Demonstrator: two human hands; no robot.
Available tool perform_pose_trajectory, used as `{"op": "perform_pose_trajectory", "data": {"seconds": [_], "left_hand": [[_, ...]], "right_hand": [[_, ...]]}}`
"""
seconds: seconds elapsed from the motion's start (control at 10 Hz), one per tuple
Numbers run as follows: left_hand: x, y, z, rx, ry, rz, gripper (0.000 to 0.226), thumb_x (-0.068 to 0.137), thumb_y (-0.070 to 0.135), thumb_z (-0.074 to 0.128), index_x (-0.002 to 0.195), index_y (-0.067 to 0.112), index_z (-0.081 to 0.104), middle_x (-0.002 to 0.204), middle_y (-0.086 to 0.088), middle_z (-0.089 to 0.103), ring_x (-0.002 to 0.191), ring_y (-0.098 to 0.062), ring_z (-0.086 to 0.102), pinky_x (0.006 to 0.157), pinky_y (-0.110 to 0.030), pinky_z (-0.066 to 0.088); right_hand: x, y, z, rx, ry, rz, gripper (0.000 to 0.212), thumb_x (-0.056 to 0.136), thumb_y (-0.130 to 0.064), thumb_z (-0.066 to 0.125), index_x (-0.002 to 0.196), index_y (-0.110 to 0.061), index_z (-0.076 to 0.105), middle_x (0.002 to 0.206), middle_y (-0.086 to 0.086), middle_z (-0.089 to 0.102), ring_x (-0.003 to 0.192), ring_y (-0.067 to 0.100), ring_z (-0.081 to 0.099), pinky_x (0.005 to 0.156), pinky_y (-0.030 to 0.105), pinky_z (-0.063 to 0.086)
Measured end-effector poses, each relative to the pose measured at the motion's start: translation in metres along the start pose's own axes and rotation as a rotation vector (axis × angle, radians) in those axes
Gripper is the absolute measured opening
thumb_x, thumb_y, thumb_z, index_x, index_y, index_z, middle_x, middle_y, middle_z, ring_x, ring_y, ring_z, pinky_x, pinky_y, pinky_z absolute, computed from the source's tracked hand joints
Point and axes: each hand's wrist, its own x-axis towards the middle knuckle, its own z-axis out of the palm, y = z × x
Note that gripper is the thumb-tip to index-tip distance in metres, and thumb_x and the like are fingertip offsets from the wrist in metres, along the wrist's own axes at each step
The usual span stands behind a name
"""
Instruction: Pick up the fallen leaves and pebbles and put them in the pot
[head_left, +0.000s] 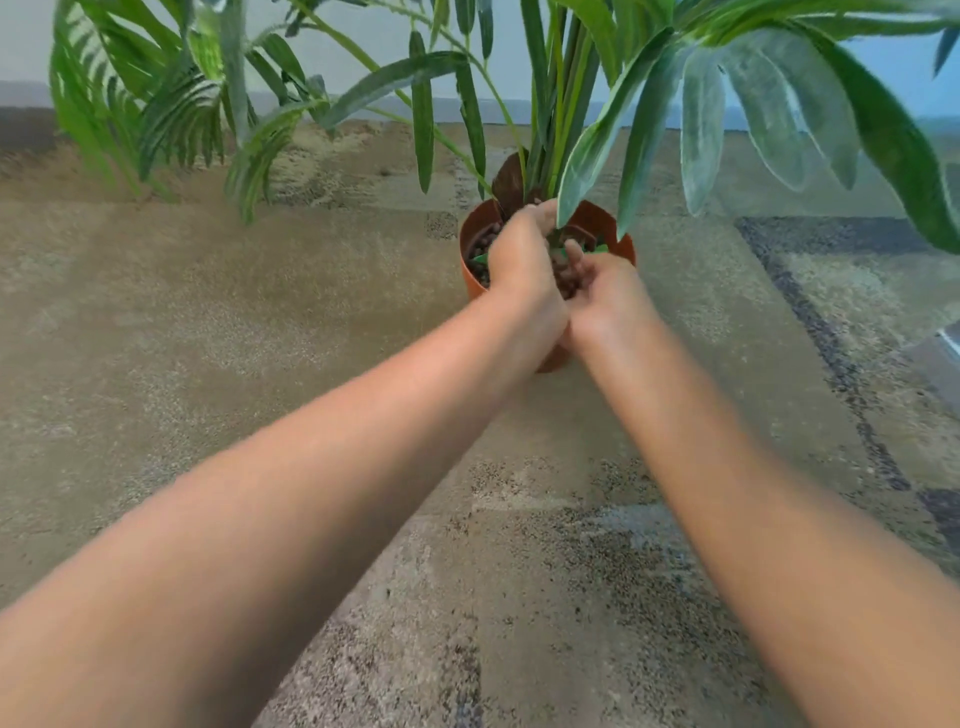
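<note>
An orange pot (623, 249) stands on the carpet with a tall green plant (550, 130) growing from it. Brown pebbles (475, 267) fill the pot, and a bit of green leaf (480, 258) lies on them. Both my hands are over the pot's near rim. My left hand (519, 270) is cupped over the pebbles with its fingers curled down into the pot. Pressed against it, my right hand (605, 296) is cupped palm up and carries brown pebbles (563, 278) between the two hands. The pot's near side is hidden by my wrists.
Long green fronds (171, 109) hang over the carpet at the left and broad leaves (779, 119) at the right. A patterned beige and grey carpet (260, 338) covers the floor. A wall runs along the back.
</note>
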Motion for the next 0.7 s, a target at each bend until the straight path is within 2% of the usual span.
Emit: {"op": "perform_pose_trajectory", "data": {"seconds": [0.1, 0.2, 0.3, 0.4, 0.5, 0.6, 0.7], "left_hand": [[0.019, 0.008, -0.002, -0.111, 0.023, 0.042, 0.027, 0.095, 0.010, 0.038, 0.092, -0.002, 0.063, 0.091, -0.013, 0.072, 0.081, -0.021, 0.063, 0.079, -0.027, 0.053], [0.033, 0.010, -0.009, -0.124, 0.038, 0.049, 0.029, 0.094, 0.007, 0.036, 0.105, -0.003, 0.061, 0.123, -0.021, 0.059, 0.101, -0.027, 0.056, 0.099, -0.045, 0.044], [0.049, 0.014, -0.024, -0.058, 0.073, 0.072, 0.034, 0.094, 0.006, 0.035, 0.118, -0.006, 0.056, 0.118, -0.022, 0.060, 0.108, -0.028, 0.054, 0.103, -0.042, 0.039], [0.051, 0.017, -0.030, 0.091, -0.006, 0.075, 0.036, 0.094, 0.007, 0.036, 0.122, -0.008, 0.053, 0.125, -0.022, 0.058, 0.119, -0.030, 0.052, 0.108, -0.041, 0.035], [0.046, 0.017, -0.024, 0.639, -0.086, 0.225, 0.029, 0.094, 0.013, 0.040, 0.107, 0.003, 0.064, 0.119, -0.020, 0.063, 0.110, -0.025, 0.058, 0.099, -0.041, 0.044], [0.042, 0.012, -0.028, 1.121, -0.099, 0.473, 0.034, 0.096, 0.016, 0.036, 0.118, 0.004, 0.059, 0.124, -0.012, 0.061, 0.116, -0.021, 0.054, 0.101, -0.034, 0.041], [0.016, -0.012, -0.066, 1.567, -0.087, 0.595, 0.046, 0.098, 0.023, 0.030, 0.141, 0.010, 0.035, 0.150, -0.008, 0.033, 0.140, -0.022, 0.024, 0.116, -0.032, 0.017]], "right_hand": [[0.019, -0.012, 0.011, 0.012, 0.094, -0.097, 0.034, 0.096, -0.013, 0.033, 0.122, -0.003, 0.053, 0.106, 0.016, 0.061, 0.098, 0.028, 0.060, 0.083, 0.036, 0.050], [0.034, -0.019, 0.013, -0.079, 0.146, -0.145, 0.034, 0.098, -0.023, 0.033, 0.117, -0.006, 0.055, 0.113, 0.014, 0.060, 0.097, 0.025, 0.060, 0.064, 0.031, 0.052], [0.056, -0.019, 0.001, -0.346, 0.186, -0.134, 0.038, 0.099, -0.033, 0.031, 0.101, -0.006, 0.057, 0.100, 0.012, 0.062, 0.082, 0.025, 0.062, 0.057, 0.030, 0.056], [0.068, -0.016, -0.012, -0.635, 0.186, -0.162, 0.044, 0.099, -0.037, 0.028, 0.123, -0.009, 0.052, 0.120, 0.011, 0.059, 0.105, 0.025, 0.059, 0.088, 0.039, 0.052], [0.055, -0.007, -0.020, -1.002, 0.118, -0.450, 0.030, 0.096, -0.031, 0.032, 0.101, -0.019, 0.060, 0.098, -0.008, 0.064, 0.092, 0.004, 0.059, 0.087, 0.023, 0.048], [0.030, -0.001, -0.020, -1.294, 0.017, -0.676, 0.024, 0.095, -0.030, 0.035, 0.104, -0.024, 0.057, 0.100, -0.022, 0.055, 0.087, -0.012, 0.051, 0.080, -0.004, 0.033], [0.010, 0.013, -0.042, -1.608, -0.076, -0.746, 0.047, 0.097, -0.030, 0.034, 0.140, -0.009, 0.038, 0.141, -0.004, 0.039, 0.133, 0.008, 0.030, 0.096, -0.006, 0.003]]}}
